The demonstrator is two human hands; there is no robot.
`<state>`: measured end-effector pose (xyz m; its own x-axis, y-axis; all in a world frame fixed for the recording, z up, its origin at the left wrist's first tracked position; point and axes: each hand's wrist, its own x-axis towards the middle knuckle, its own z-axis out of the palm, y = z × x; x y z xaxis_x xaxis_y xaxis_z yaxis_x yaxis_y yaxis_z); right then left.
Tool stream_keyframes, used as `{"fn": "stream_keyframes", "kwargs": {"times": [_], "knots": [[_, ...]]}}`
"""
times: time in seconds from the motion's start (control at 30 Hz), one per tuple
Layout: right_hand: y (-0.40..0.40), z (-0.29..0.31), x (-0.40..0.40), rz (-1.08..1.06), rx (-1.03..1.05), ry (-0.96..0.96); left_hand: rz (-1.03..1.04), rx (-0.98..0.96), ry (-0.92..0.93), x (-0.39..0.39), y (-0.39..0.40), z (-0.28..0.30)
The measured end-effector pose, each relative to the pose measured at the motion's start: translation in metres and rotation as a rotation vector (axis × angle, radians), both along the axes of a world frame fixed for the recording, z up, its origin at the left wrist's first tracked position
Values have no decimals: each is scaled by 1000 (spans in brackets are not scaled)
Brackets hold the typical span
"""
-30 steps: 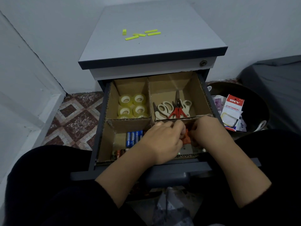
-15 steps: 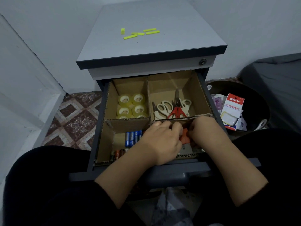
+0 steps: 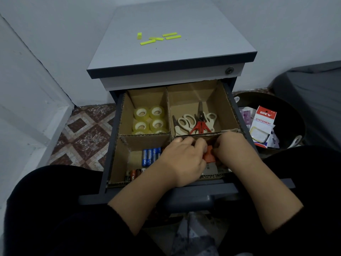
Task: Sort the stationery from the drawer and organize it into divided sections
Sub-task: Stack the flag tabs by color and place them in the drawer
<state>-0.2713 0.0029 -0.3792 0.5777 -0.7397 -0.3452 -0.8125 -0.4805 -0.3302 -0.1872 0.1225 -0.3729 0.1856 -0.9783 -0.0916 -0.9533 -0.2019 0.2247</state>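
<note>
From the head camera we look down into an open dark-grey metal drawer fitted with a brown corrugated-cardboard divider that splits it into four sections. The far-left section holds clear rolls of adhesive tape; the far-right holds cream-handled and red-handled scissors; the near-left holds blue and dark cylindrical batteries.

Our left hand and right hand both work in the near-right section, fingers curled down around a small orange plastic item that shows only in the gap between them. We cannot tell just what it is, nor which hand bears it; both appear to be gripping or steadying it, with a grey flat piece just below.

We judge the orange item light and rigid, likely smooth plastic, so it should be pinched at its sides and set down flat. The cardboard walls are soft and will bend if our knuckles lean on them.

On the grey cabinet top lie neon-yellow paper strips. To the right, a dark round bin holds a red-and-white stationery packet.
</note>
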Motion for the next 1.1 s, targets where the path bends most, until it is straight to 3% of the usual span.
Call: {"fn": "stream_keyframes", "kwargs": {"times": [0.33,0.4,0.53,0.67,0.77,0.93,1.1], "knots": [[-2,-2,0,-13,-8,13,-3,12,19,1,0,-1],[-2,-3,-1,-5,-8,-16,32,9,105,2,1,0],[-2,-3,-5,15,-28,-59,178,-67,459,7,5,10],[-1,4,-13,84,-110,-62,253,-208,567,13,11,17],[3,7,-15,168,-113,-79,210,-155,487,16,14,19],[8,8,-12,237,-59,-114,82,17,127,10,10,12],[9,9,-10,310,-87,-108,97,41,76,10,8,10]]}}
